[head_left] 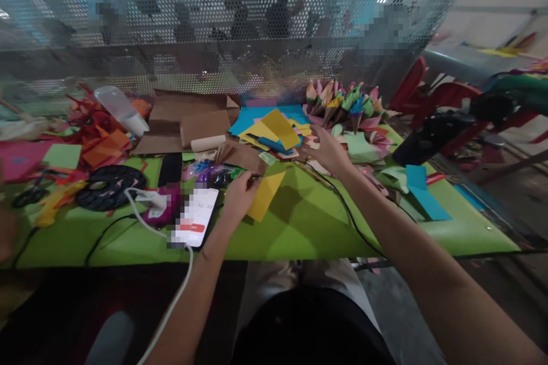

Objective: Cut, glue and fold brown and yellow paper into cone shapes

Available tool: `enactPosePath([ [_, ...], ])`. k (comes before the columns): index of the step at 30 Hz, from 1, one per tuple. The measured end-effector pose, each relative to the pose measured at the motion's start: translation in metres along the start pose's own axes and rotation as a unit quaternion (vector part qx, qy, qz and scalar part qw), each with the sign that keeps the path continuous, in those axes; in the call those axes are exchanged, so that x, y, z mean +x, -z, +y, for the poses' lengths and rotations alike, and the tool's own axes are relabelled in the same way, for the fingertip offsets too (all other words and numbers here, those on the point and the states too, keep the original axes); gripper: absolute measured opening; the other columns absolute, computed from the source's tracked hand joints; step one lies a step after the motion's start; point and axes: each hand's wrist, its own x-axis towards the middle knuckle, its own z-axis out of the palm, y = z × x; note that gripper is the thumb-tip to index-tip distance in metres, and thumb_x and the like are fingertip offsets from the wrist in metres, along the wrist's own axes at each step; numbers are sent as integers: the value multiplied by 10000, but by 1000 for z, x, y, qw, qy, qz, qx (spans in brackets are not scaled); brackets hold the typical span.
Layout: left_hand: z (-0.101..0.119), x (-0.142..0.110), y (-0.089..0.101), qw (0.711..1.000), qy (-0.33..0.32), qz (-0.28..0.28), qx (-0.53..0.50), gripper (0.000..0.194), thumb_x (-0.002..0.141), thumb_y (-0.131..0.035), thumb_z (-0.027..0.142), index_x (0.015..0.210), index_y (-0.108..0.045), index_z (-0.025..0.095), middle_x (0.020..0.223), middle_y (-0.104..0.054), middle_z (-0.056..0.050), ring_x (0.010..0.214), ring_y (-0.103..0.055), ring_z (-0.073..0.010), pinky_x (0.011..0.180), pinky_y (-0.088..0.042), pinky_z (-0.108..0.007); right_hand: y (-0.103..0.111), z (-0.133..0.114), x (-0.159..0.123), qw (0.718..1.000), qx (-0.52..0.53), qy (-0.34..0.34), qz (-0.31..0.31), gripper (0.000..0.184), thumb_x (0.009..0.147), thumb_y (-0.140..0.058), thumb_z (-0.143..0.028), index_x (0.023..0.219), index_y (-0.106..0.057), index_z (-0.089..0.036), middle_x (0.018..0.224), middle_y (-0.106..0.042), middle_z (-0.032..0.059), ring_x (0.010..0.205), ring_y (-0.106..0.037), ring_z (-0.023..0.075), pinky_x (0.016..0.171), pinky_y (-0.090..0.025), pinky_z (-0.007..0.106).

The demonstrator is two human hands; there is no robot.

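My left hand (240, 198) pinches the edge of a folded yellow piece of paper (266, 197) above the green table. At the right side of a pile of coloured paper, my right hand (329, 151) reaches out with its fingers apart; whether the fingertips touch the pile cannot be seen. On top of that pile lies another yellow sheet (280, 128), over blue paper (252, 120). Brown paper (242, 157) rests just beyond my left hand. Behind my right hand stand several small paper cones (342, 104) with coloured tips.
A lit phone (199, 217) with a white cable lies left of my left arm, beside a purple adapter (165, 208). A black cable (349, 211) crosses the green tabletop (308, 239). Farther left are a black round object (109, 187) and a glue bottle (122, 109); perforated metal (240, 28) stands behind.
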Motion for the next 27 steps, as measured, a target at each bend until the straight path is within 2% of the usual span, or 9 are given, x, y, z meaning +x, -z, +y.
enactPosePath([
  [2,3,2,1,999,12,36,-34,132,916,-559,253,975,-670,210,1049,-742,-82,1000,-688,-249,918,-535,-390,-3,-12,-23,990,127,-43,-35,450,797,-670,-404,1170,-665,-152,1138,-711,147,1007,-634,283,909,-473,421],
  [5,11,7,-3,992,16,69,-108,143,930,-539,263,996,-648,198,1070,-739,-80,1025,-684,-228,952,-526,-376,-11,-32,-59,974,195,-54,-106,424,830,-589,-530,1030,-706,-176,953,-739,90,826,-650,217,744,-506,350],
  [7,19,9,-9,986,16,81,-147,161,942,-526,265,1036,-636,195,1112,-729,-83,1062,-675,-217,972,-518,-365,-19,-41,-77,947,272,-84,-147,410,788,-632,-539,977,-703,-182,918,-724,63,785,-634,188,702,-483,313],
  [9,26,10,-17,982,18,85,-170,183,947,-523,259,1082,-627,193,1152,-714,-90,1092,-665,-211,979,-515,-356,-28,-44,-89,928,314,-107,-168,370,755,-662,-546,828,-675,-183,778,-669,24,693,-586,161,636,-443,287],
  [13,33,2,-30,979,17,53,-195,271,954,-546,288,1204,-602,199,1186,-688,-102,1083,-655,-209,945,-527,-345,-38,-33,-95,918,341,-157,-131,393,686,-711,-563,637,-561,-204,585,-511,-37,544,-448,123,515,-334,263],
  [16,31,-8,-35,975,0,-6,-221,458,930,-618,399,1348,-540,226,1324,-626,-122,1173,-620,-243,957,-529,-373,-38,-20,-94,916,351,-177,-81,410,648,-758,-575,685,-580,-207,612,-554,-31,552,-471,133,508,-351,264],
  [20,27,-16,-40,972,-66,-78,-213,827,768,-799,494,1472,-461,224,1478,-516,-165,1358,-500,-334,1101,-444,-459,-34,-13,-94,913,360,-184,-50,460,634,-784,-599,786,-640,-190,688,-641,2,601,-538,158,533,-412,270],
  [23,28,-16,-43,967,-60,-91,-230,746,802,-755,509,1451,-508,237,1486,-534,-144,1380,-493,-326,1125,-427,-466,-32,-15,-96,909,373,-180,-42,489,625,-796,-613,821,-663,-185,731,-675,15,630,-568,167,558,-446,272],
  [27,31,-14,-41,953,40,-60,-296,518,867,-656,527,1261,-669,191,1310,-685,-123,1220,-630,-303,1027,-508,-421,-31,-22,-99,887,420,-189,-39,486,658,-763,-655,785,-656,-198,741,-689,25,634,-598,183,581,-480,293],
])
